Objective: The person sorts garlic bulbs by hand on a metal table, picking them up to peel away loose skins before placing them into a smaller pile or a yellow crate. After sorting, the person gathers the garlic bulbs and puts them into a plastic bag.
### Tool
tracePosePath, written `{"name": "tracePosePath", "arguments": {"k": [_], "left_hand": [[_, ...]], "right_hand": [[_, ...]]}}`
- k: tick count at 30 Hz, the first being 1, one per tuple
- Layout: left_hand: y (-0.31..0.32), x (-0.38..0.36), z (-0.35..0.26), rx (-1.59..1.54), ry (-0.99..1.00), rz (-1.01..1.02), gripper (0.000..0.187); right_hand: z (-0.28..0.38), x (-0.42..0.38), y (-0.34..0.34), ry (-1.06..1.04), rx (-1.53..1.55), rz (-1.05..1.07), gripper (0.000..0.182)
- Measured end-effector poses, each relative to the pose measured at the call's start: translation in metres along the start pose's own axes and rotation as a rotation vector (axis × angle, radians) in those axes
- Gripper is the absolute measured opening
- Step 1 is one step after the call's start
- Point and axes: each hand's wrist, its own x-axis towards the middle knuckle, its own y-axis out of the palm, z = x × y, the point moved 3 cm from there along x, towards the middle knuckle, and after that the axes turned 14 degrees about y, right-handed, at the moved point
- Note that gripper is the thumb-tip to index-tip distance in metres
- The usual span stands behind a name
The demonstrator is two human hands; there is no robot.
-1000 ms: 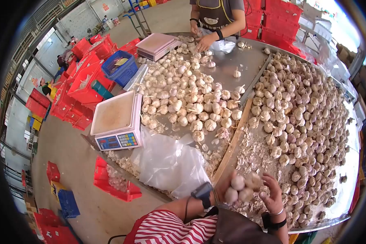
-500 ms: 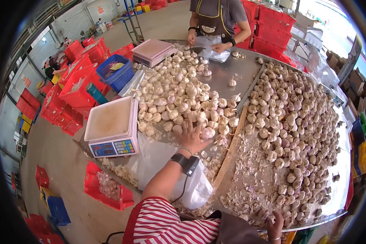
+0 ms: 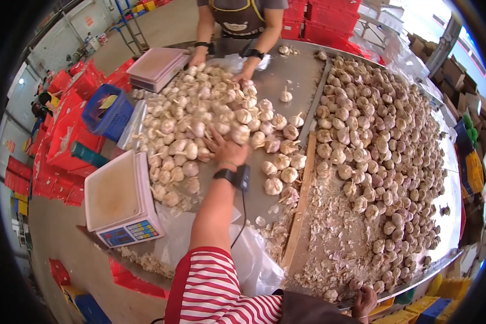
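My left hand (image 3: 229, 151) reaches into a heap of pale, cleaned garlic bulbs (image 3: 173, 127) on the metal table (image 3: 286, 59). Its fingers are spread among the bulbs, and a motion-blurred garlic bulb (image 3: 240, 134) lies against the hand. At the near right edge, my right hand (image 3: 365, 301) is curled with its fingertips at a darker garlic bulb (image 3: 355, 284); part of its grip is hidden. Across the table, a co-worker's two hands (image 3: 247, 71) touch the far side of the pale heap.
A wooden strip (image 3: 302, 200) separates the pale heap from darker, uncleaned garlic (image 3: 383, 135). Loose skins (image 3: 329, 237) lie beside it. A scale (image 3: 119, 194) and a second scale (image 3: 156, 65) stand left, near a blue basket (image 3: 110, 110). A plastic bag (image 3: 248, 259) lies under my left arm.
My left hand has moved farther into the pale heap, shifting bulbs and opening a gap on its right. The co-worker's hands have left the plastic bag for the garlic. The camera view has shifted.
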Motion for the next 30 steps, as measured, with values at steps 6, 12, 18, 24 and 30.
{"name": "tracePosePath", "arguments": {"k": [6,12,18,24,30], "left_hand": [[-0.032,0.055,-0.006,-0.105,-0.111,0.107,0.092],[-0.006,0.014,-0.042,0.098,0.390,-0.116,0.067],[0.034,-0.135,-0.113,0.212,1.288,0.265,0.050],[0.063,-0.043,-0.064,0.254,0.979,0.171,0.052],[0.017,-0.024,-0.108,0.271,0.692,0.137,0.057]], "right_hand": [[-0.011,0.001,0.006,0.028,-0.010,-0.004,0.013],[0.001,0.003,-0.008,-0.066,-0.011,-0.104,0.015],[0.007,0.006,-0.015,-0.045,0.042,-0.089,0.013],[0.004,0.002,-0.020,-0.031,0.091,-0.110,0.010],[0.000,0.000,-0.017,-0.049,0.125,-0.187,0.007]]}}
